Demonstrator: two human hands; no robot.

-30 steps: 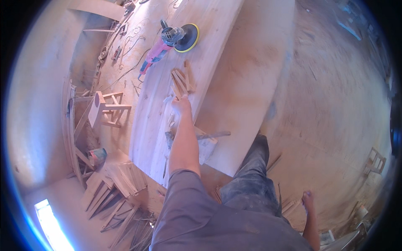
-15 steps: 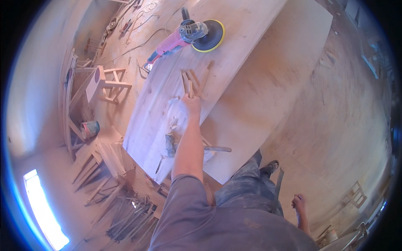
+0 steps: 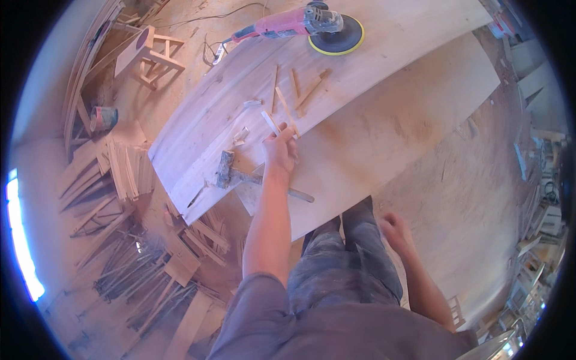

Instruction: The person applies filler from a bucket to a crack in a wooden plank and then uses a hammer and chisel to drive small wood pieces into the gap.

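Observation:
My left hand [image 3: 280,149] reaches over the wooden board [image 3: 198,138], its fingers closed on a short pale wooden strip [image 3: 270,122]. A longer wooden strip [image 3: 284,103] slants past its fingertips; whether they touch it I cannot tell. Several thin strips lie just beyond, among them a brown wooden stick [image 3: 313,92]. Nearer me, a hammer [image 3: 225,170] with a dusty head lies on the board, its handle passing under my left forearm. My right hand [image 3: 396,233] hangs beside my right thigh, fingers curled in, with nothing seen in it.
A pink angle polisher [image 3: 282,25] with a round black pad rests at the board's far side, its cord trailing left. A second panel [image 3: 390,132] lies alongside at right. To the left are a wooden stool [image 3: 146,53], a paint can [image 3: 104,119] and piled wood offcuts [image 3: 129,168].
The upright bundle in my left hand has come apart, with strips now spread on the board. My right hand has come closer to my thigh. The whole view has shifted.

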